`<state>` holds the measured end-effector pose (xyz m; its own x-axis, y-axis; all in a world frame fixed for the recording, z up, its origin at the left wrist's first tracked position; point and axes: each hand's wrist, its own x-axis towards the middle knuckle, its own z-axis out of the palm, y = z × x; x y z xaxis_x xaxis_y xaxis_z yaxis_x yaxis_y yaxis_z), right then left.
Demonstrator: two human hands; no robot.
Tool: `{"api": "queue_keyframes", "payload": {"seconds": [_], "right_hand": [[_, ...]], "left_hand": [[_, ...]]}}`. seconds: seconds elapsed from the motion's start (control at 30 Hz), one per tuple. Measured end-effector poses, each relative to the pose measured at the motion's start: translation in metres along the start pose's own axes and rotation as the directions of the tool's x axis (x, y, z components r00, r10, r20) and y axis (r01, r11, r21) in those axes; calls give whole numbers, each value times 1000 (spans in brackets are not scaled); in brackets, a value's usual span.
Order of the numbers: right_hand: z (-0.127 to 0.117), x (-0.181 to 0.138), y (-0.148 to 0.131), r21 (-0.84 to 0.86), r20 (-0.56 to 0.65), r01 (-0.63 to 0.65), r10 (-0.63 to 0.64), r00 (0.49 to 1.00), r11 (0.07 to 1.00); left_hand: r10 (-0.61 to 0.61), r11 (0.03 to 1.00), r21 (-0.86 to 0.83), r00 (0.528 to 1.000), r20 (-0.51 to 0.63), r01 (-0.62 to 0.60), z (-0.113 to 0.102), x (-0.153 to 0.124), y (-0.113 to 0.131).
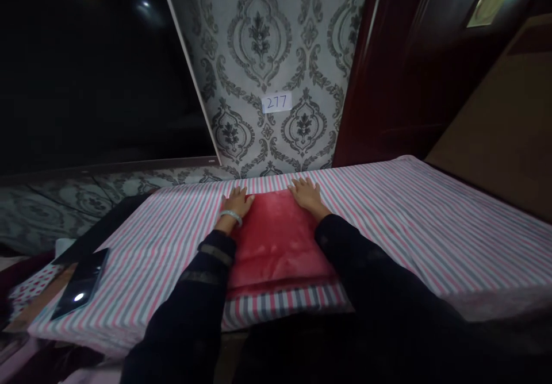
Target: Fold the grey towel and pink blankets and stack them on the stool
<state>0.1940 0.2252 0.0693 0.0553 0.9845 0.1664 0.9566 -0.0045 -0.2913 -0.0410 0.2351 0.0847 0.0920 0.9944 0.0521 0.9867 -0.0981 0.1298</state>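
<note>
A flat red cloth bundle, smooth and slightly shiny like folded fabric, lies on a striped cloth of pink, grey and white. On its far left corner rests my left hand, palm down with fingers spread; a pale bracelet circles the wrist. My right hand lies flat on the far right corner, its fingers stretched toward the wall. Neither hand grips anything. The near edge of the red bundle reaches close to the front edge of the striped surface.
A dark phone-like device lies at the left front corner. Behind stands a patterned wall with a paper label reading 277. A large black screen is at left, a dark red wooden panel and a brown cardboard-like panel at right.
</note>
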Motion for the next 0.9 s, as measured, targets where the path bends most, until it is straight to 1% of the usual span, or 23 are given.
{"api": "queue_keyframes", "payload": {"seconds": [0.07, 0.17, 0.27, 0.33, 0.43, 0.57, 0.63, 0.7, 0.77, 0.83, 0.9], "right_hand": [[19, 4, 11, -15, 16, -8, 8, 1000, 1000], [41, 5, 28, -5, 21, 13, -13, 1000, 1000], [49, 6, 35, 12, 1, 12, -12, 1000, 1000], [50, 8, 36, 30, -5, 1, -1, 1000, 1000], [52, 10, 38, 70, -9, -13, 13, 1000, 997], [58, 11, 41, 111, -32, -5, 8, 999, 994], [59, 11, 42, 142, -56, -52, 61, 997, 989], [58, 9, 43, 191, -55, -114, 126, 990, 975], [55, 5, 48, 250, -19, -151, 161, 987, 956], [53, -2, 56, 320, 16, -147, 150, 989, 936], [51, -13, 66, 398, 14, -110, 114, 993, 911]], "left_hand": [[-52, 998, 39, 998, 18, 51, 20, 7, -2], [-83, 995, 60, 996, 16, 82, 48, 11, -13], [-92, 995, 29, 996, 20, 91, 59, 14, -20], [-110, 994, -6, 993, 33, 111, 58, 15, -21], [-194, 978, -68, 980, 43, 197, 53, 13, -22], [-321, 935, -157, 947, -4, 317, 47, 8, -23], [-353, 922, -182, 935, -32, 342, 44, 6, -25], [-366, 912, -212, 930, -31, 352, 41, 4, -30], [-351, 902, -269, 936, -4, 337, 37, 0, -38], [-309, 888, -354, 951, 18, 295, 34, -9, -48], [-274, 862, -439, 962, 22, 255, 34, -22, -59]]}}
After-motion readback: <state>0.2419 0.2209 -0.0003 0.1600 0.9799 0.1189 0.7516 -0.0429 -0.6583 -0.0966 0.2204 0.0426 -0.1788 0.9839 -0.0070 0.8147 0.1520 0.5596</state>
